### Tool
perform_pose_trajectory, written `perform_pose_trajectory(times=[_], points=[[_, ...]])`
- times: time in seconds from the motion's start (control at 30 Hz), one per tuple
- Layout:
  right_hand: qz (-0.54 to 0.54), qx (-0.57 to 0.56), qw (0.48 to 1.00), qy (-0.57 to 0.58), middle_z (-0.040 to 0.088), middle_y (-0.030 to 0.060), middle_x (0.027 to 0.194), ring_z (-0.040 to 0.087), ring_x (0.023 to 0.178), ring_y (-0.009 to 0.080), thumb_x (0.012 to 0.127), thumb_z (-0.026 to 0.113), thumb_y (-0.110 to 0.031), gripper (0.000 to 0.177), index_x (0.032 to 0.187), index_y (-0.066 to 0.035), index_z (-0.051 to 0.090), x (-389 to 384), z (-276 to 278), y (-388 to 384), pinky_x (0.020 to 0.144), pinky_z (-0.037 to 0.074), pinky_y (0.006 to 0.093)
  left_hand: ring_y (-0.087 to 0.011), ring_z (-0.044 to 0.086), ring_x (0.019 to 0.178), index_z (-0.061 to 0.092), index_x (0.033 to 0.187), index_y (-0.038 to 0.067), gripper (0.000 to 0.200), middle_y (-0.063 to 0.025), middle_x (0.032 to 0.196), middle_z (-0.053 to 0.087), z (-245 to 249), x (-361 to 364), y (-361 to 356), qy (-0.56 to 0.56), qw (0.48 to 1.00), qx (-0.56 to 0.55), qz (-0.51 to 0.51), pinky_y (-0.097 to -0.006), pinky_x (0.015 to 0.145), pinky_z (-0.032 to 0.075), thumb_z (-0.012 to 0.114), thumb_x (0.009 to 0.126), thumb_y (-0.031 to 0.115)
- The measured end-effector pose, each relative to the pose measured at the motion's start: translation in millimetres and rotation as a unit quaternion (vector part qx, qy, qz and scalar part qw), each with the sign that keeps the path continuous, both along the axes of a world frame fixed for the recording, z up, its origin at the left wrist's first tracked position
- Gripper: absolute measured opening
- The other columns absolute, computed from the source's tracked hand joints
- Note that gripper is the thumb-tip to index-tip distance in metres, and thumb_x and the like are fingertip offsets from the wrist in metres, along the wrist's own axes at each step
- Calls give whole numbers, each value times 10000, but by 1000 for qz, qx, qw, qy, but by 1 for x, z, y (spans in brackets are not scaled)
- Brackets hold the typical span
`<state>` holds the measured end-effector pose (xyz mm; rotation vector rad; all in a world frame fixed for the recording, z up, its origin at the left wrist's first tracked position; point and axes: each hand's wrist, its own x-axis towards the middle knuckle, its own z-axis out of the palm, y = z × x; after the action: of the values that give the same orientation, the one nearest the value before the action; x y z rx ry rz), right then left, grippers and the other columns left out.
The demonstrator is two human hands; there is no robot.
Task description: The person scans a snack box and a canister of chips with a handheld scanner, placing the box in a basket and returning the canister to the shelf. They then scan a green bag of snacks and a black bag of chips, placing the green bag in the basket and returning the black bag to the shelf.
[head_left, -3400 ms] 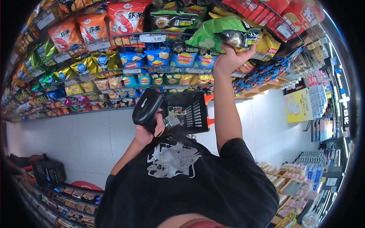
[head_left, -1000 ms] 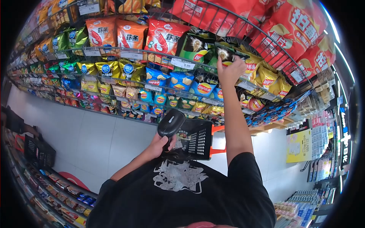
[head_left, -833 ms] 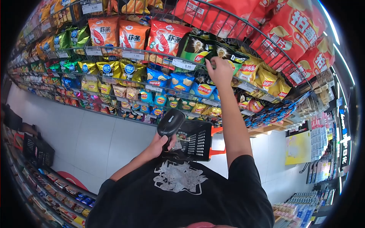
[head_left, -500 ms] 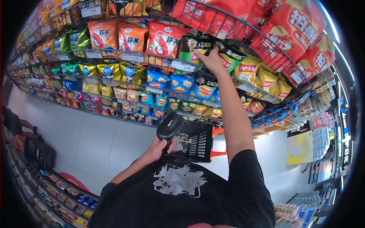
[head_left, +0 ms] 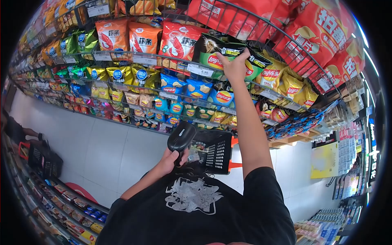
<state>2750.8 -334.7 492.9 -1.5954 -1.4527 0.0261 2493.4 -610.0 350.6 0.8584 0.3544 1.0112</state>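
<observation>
My left hand [head_left: 168, 160] is wrapped round the handle of a black barcode scanner [head_left: 181, 135], held low in front of my shirt. On the shelf ahead, my right hand [head_left: 233, 67] reaches up to two black-and-green Lay's chip bags. Its thumb lies over the left chip bag [head_left: 209, 55], and its other fingers point toward the right chip bag [head_left: 258, 63]. Thumb and fingers are spread apart. Whether they press on either bag is hard to see. A price tag [head_left: 200, 70] sits on the shelf edge just below the left bag.
Red shrimp-chip bags [head_left: 178, 43] stand left of my right hand, yellow Lay's bags [head_left: 271, 77] to its right. A wire rack [head_left: 302, 51] with big red bags overhangs above. Beneath my arms is a black shopping basket [head_left: 218, 153]. Another person's leg [head_left: 28, 131] shows at far left.
My right hand has pulled back slightly from the chip bags, its fingers more spread. More of the left bag's front shows now. My left hand keeps hold of the scanner.
</observation>
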Motion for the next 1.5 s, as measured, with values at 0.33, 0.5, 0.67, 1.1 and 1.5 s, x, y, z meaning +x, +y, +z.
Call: perform_pose_trajectory(times=[0.33, 0.5, 0.67, 1.1, 1.5], points=[[-97, -26, 991, -84, 529, 338, 1322, 640, 1144, 463, 781, 798, -641, 1139, 1419, 142, 272, -16, 4, -8, 885, 563, 496, -98, 513, 647, 494, 1278, 4, 636, -20, 807, 549, -7, 4, 3, 6, 1000, 13, -24, -273, 648, 447, 585, 1003, 571], [-78, 209, 972, -72, 452, 290, 1273, 487, 1156, 425, 768, 900, -415, 1018, 1401, 138, 327, -11, -26, -17, 1007, 433, 484, -95, 520, 656, 506, 1252, 10, 625, -19, 806, 550, -6, 4, 3, 18, 1000, -3, 1, -274, 662, 456, 587, 1000, 576], [120, 183, 976, 9, 609, 124, 948, 578, 881, 293, 883, 702, -38, 182, 1026, -4, 595, -32, -126, -117, 837, 461, 414, -91, 535, 684, 519, 1242, 19, 528, -20, 830, 570, -24, 4, 8, 42, 999, -10, 23, -278, 681, 466, 577, 1028, 499], [291, -257, 890, 237, 525, 188, 1348, 552, 1295, 304, 822, 811, -149, 759, 1452, -4, 413, -17, -189, -319, 1078, 452, 407, -212, 611, 1164, 603, 1265, 23, 528, -96, 1244, 616, -51, 62, 23, 289, 957, -16, -34, -361, 992, 493, 871, 824, 134], [-23, -235, 896, 376, 760, 144, 1019, 749, 945, 230, 810, 800, -178, 423, 1188, -30, 681, 66, -215, -378, 816, 569, 363, -253, 532, 1331, 460, 1492, 24, 807, -156, 1462, 501, -54, 173, 11, 287, 906, 180, -256, -388, 1106, 442, 880, 826, 204]])
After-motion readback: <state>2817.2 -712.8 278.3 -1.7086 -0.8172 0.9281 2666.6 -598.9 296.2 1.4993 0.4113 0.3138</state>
